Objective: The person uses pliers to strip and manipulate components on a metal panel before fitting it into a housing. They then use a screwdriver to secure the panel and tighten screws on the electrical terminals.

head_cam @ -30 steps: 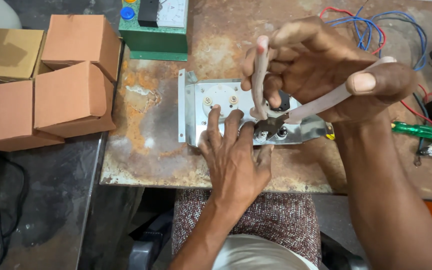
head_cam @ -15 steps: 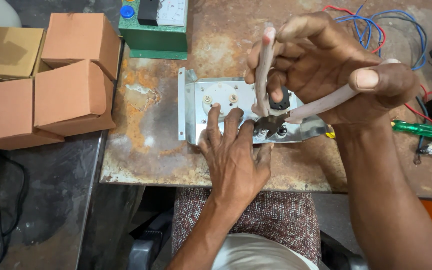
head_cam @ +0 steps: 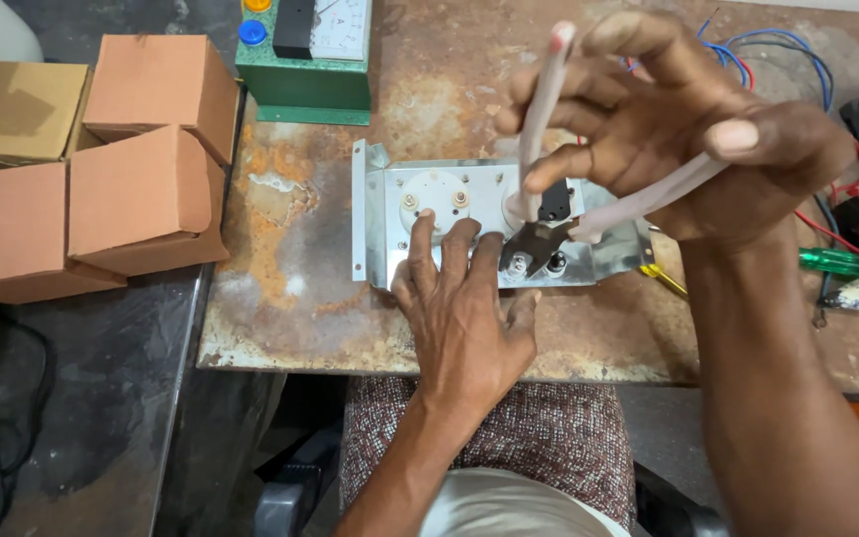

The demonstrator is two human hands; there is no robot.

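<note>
Right now the right hand [head_cam: 708, 149] has its grip closed round the pale handles of a pair of pliers [head_cam: 549, 234], handles spread, one up between the fingers, one under the thumb. Below that grip the dark plier nose sits on a small terminal at the front edge of a metal plate [head_cam: 390, 214]. Left hand [head_cam: 464, 318] lies flat, fingers spread, nothing in its grip, fingertips pressing the plate just left of the plier nose. Plate lies on a rusty table [head_cam: 290, 298], with two brass studs on a white disc just above the left fingertips. Beyond the right grip: blue and red wires [head_cam: 777, 50]. Right of its wrist, a green screwdriver [head_cam: 837, 262]. Far left of the left hand: brown cardboard boxes [head_cam: 141, 199]. Above it, a green meter box [head_cam: 305, 80].
</note>
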